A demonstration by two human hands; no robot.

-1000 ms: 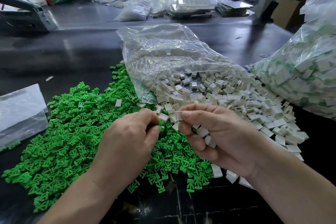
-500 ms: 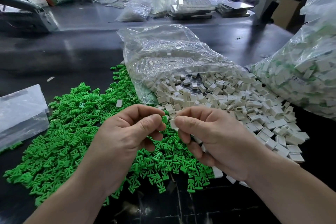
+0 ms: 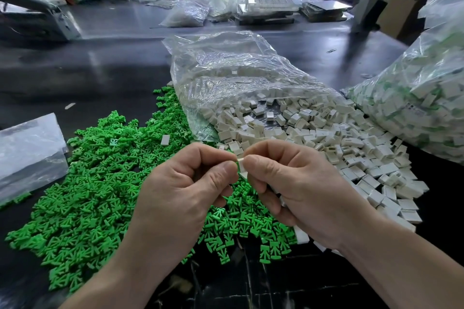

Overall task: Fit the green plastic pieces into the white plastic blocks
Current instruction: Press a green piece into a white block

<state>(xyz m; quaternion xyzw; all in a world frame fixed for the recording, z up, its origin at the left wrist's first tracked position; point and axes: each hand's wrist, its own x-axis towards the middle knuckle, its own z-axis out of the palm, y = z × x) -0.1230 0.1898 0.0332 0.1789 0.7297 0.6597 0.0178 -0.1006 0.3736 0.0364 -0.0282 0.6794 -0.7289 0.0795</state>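
Observation:
A wide heap of small green plastic pieces (image 3: 100, 178) covers the dark table on the left. White plastic blocks (image 3: 326, 143) spill from a clear bag toward the right. My left hand (image 3: 185, 190) and my right hand (image 3: 301, 188) meet above the heaps. My right hand pinches a white block (image 3: 241, 165) between thumb and forefinger. My left thumb and forefinger pinch at the block's left edge, where a sliver of green shows; the green piece is almost wholly hidden. More white blocks lie under my right palm.
A clear plastic bag (image 3: 238, 75) of white blocks lies open behind the hands. A large bag of assembled white-and-green parts (image 3: 421, 93) bulges at the right. An empty plastic bag (image 3: 27, 148) lies at the left edge. Trays and bags crowd the far side.
Both hands rose slightly and closed together. The green piece that showed between my left fingertips half a second ago is now pushed against the white block and nearly hidden.

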